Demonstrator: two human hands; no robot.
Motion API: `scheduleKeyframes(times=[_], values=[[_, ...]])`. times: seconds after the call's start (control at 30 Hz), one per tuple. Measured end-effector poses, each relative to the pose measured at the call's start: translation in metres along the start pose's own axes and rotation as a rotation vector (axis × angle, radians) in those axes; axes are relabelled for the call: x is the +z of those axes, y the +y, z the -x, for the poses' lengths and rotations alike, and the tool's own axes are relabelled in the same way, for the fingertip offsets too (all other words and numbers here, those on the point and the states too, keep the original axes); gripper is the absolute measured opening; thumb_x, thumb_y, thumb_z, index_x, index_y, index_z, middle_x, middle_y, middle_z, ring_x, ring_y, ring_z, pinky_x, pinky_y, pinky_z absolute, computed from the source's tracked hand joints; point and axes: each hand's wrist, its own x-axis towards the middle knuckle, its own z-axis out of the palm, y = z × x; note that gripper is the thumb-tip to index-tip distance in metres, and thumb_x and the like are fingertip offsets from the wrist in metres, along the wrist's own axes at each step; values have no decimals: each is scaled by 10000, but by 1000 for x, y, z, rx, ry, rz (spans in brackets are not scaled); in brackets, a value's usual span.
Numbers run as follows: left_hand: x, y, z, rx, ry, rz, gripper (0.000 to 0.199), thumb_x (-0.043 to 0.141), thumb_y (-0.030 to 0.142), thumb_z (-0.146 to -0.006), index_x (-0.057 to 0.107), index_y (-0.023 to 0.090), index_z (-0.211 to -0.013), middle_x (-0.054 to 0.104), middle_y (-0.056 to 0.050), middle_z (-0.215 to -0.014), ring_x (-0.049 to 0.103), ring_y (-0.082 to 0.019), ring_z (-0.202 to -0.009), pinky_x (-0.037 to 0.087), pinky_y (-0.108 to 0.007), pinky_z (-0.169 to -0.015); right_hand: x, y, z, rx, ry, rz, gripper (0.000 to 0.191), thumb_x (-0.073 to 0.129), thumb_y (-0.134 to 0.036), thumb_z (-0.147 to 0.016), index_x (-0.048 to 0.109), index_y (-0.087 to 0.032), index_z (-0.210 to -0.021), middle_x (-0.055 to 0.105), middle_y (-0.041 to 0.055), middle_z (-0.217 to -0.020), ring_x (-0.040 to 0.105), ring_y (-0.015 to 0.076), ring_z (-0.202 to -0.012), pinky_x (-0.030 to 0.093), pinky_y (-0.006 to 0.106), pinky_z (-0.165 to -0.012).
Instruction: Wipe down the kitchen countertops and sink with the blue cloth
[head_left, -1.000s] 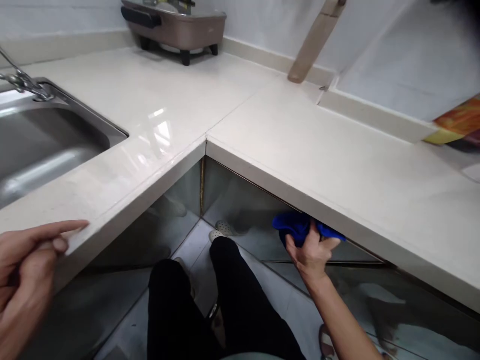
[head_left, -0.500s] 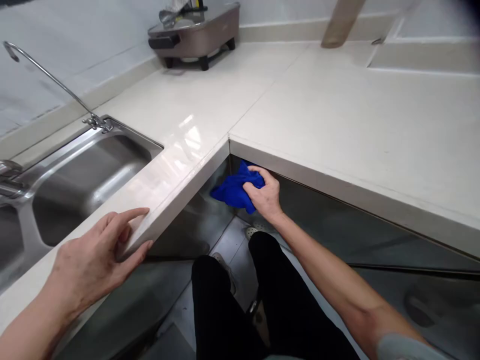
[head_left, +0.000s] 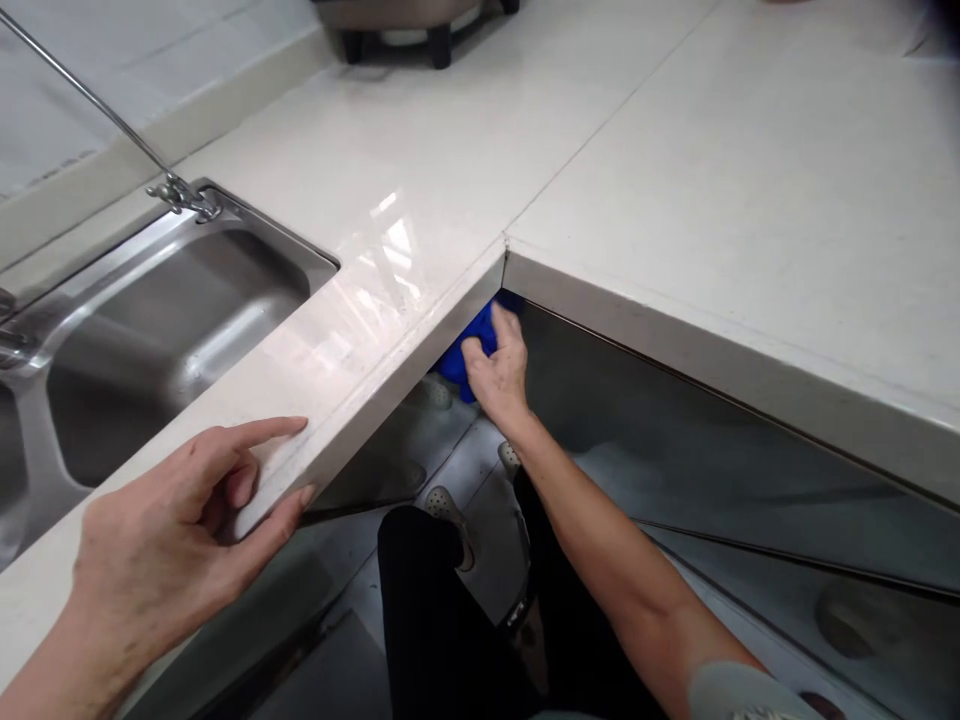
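A blue cloth [head_left: 459, 362] is bunched in my right hand [head_left: 501, 368], just below the inner corner of the pale countertop [head_left: 420, 150]. It touches the cabinet face under the left counter section, and part of it is hidden by the fingers and the counter's edge. My left hand [head_left: 172, 520] grips the front edge of the left section, index finger on top and thumb against the front side.
At the left is a steel sink [head_left: 180, 330] with a thin tap [head_left: 180, 195]. A brown appliance [head_left: 397, 14] on black feet stands at the back. Glossy dark cabinet doors [head_left: 720, 440] run below the right section. My legs and shoes are underneath.
My right hand and the cloth have moved in under the left counter's edge, near the corner. The view has tipped down and shifted. My left hand remains on the counter edge.
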Motion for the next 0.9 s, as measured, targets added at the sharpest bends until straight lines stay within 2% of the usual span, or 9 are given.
scheduleKeyframes(times=[0.07,0.13,0.27,0.43,0.57,0.63,0.7,0.77,0.9], values=[[0,3,-1,-30,-9,7,369,606,460,-860,600,361,-1216,451,91,-674,433,-55,-502,371,-214,-514,-5,-6,1,-5,-108,166,438,409,-179,-821,534,-149,-1239,578,115,-1086,568,232,-1046,500,421,-957],[0,5,-2,-64,-15,17,372,609,456,-855,600,365,-1216,455,90,-675,428,-59,-497,371,-223,-513,-7,-15,6,-1,-153,283,427,389,-166,-834,522,-129,-1237,567,144,-1105,556,258,-1075,499,438,-950],[2,6,-1,-89,20,9,360,582,478,-861,605,376,-1205,462,91,-659,438,-66,-504,359,-226,-515,-6,-40,27,-11,-192,327,370,380,-163,-843,535,-146,-1178,556,156,-1120,563,277,-1048,528,441,-885],[3,0,-2,-31,-7,3,381,601,488,-856,592,382,-1222,462,106,-654,432,-47,-468,347,-201,-503,0,-78,77,-67,-406,338,235,412,-199,-854,542,-150,-1044,542,138,-1061,589,251,-947,560,383,-806],[1,-3,-2,-26,-13,21,407,631,483,-838,602,364,-1226,472,108,-667,433,-39,-481,344,-182,-515,7,-105,122,-188,-602,312,233,479,-265,-868,530,-162,-1070,539,119,-1067,600,214,-799,566,346,-692],[1,-3,-2,-37,-26,57,420,645,471,-831,605,357,-1233,469,109,-665,417,-38,-482,339,-179,-519,7,-112,136,-275,-686,299,275,516,-298,-876,524,-153,-1109,542,118,-1061,599,206,-753,557,338,-634],[1,-2,-2,-47,-36,90,420,647,464,-828,614,345,-1229,471,107,-668,407,-41,-486,341,-182,-528,3,-110,137,-370,-738,300,336,553,-325,-886,513,-149,-1170,546,122,-1076,606,209,-778,547,326,-612],[1,-1,-2,-51,-43,112,420,639,464,-830,620,331,-1229,480,102,-672,413,-49,-499,347,-190,-542,-4,-100,126,-464,-766,337,358,553,-319,-911,503,-170,-1234,553,114,-1082,612,214,-834,536,311,-617],[1,0,-2,-61,-48,108,414,627,470,-836,619,331,-1226,488,106,-660,410,-51,-500,342,-198,-550,-22,-63,78,-521,-760,527,354,479,-228,-948,508,-214,-1301,577,106,-1086,612,219,-888,513,302,-643]])
